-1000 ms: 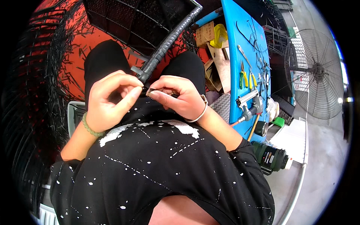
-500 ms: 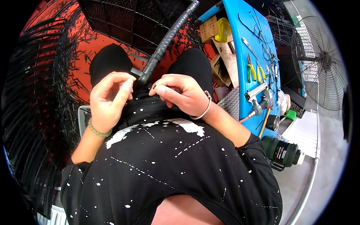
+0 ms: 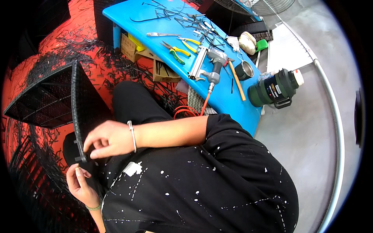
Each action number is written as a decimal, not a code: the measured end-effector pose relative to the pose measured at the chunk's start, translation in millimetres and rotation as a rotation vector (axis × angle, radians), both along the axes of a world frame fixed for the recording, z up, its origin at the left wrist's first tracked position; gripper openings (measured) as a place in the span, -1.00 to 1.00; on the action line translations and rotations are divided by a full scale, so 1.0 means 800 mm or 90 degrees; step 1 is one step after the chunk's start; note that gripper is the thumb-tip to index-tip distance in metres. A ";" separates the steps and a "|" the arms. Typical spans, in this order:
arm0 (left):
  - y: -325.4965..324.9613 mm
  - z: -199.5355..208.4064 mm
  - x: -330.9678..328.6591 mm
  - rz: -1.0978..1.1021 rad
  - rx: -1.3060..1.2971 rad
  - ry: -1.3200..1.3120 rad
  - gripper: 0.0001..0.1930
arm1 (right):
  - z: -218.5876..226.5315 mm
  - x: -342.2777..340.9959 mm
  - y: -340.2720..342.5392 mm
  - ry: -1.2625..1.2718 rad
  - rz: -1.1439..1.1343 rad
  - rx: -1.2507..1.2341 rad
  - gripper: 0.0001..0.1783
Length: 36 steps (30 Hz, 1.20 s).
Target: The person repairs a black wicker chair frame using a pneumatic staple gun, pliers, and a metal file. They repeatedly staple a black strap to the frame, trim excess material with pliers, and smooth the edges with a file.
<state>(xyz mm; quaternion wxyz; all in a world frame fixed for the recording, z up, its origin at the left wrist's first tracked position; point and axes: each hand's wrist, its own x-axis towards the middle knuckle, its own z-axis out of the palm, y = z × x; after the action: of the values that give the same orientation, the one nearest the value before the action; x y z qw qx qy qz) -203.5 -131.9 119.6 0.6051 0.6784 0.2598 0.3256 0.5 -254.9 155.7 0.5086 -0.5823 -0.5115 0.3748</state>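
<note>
A black woven panel [image 3: 46, 101] with a strip-wrapped edge [image 3: 75, 105] stands against my lap at the left, short strip ends jutting from its lower end. My right hand [image 3: 110, 141], with a bracelet at the wrist, is beside that lower end. Its fingers are loosely curled, with a gap between thumb and forefinger and nothing visible in them. Just below the panel's end, my left hand [image 3: 80, 186] has thumb and forefinger pressed together in a pinch. Whatever it may hold is too small to make out.
On the blue table [image 3: 155, 42] lie pliers [image 3: 173, 52], an air stapler [image 3: 211, 64], a hammer [image 3: 237, 79], a metal cup [image 3: 244, 71] and black strips. A large green flask [image 3: 272, 89] stands at its near end. Black scraps cover the red floor [image 3: 103, 75].
The view has turned to the right, so more of the table shows. My right hand has loosened from its pinch beside the panel's edge. My left hand stays pinched.
</note>
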 end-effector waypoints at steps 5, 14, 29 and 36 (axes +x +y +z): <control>0.000 0.006 0.001 0.028 0.014 0.000 -0.85 | -0.020 0.119 -0.021 -0.162 -0.226 0.043 -0.78; 0.002 0.004 0.013 0.030 0.020 0.034 -0.85 | -0.070 0.385 -0.135 -0.646 -0.590 -0.373 -0.60; -0.004 0.017 0.025 0.036 -0.013 0.087 -0.89 | -0.152 0.565 -0.153 -0.785 -0.567 -0.570 -0.63; 0.004 0.025 0.030 0.075 -0.015 0.111 -0.88 | -0.090 0.537 -0.142 -0.797 -0.665 -0.483 -0.72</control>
<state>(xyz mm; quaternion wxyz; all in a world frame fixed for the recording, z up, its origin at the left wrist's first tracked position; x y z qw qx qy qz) -179.4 -128.8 139.8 0.5677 0.6808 0.3548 0.2972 430.3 -368.5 84.0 0.0159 -0.9671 -0.2073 -0.1465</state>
